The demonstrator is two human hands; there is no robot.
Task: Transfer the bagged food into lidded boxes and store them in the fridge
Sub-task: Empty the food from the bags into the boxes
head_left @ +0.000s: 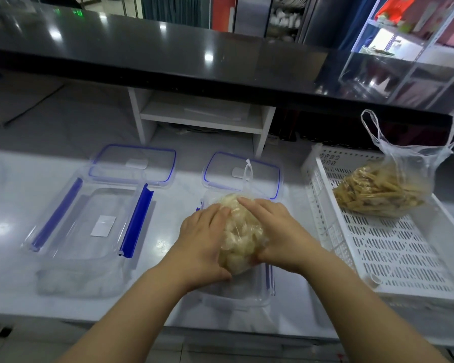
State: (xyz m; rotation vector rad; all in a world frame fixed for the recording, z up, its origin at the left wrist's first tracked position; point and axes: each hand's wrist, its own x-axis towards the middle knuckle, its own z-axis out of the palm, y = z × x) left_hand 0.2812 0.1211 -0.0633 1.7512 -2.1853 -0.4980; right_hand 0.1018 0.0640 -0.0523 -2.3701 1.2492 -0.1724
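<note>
At lower centre of the frame, cupping a clear bag of pale food chunks over an open clear box. Gripping its left side with the left hand, fingers pressed together; covering its top and right side with the right hand, fingers close together. Showing behind, a blue-rimmed lid; at left, a second open box; at right, a white perforated basket carrying a bag of yellowish sticks.

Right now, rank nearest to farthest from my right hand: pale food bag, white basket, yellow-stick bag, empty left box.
1. Pale food bag, touching right hand.
2. White basket, just right.
3. Yellow-stick bag, in the basket.
4. Empty box, far left.
</note>
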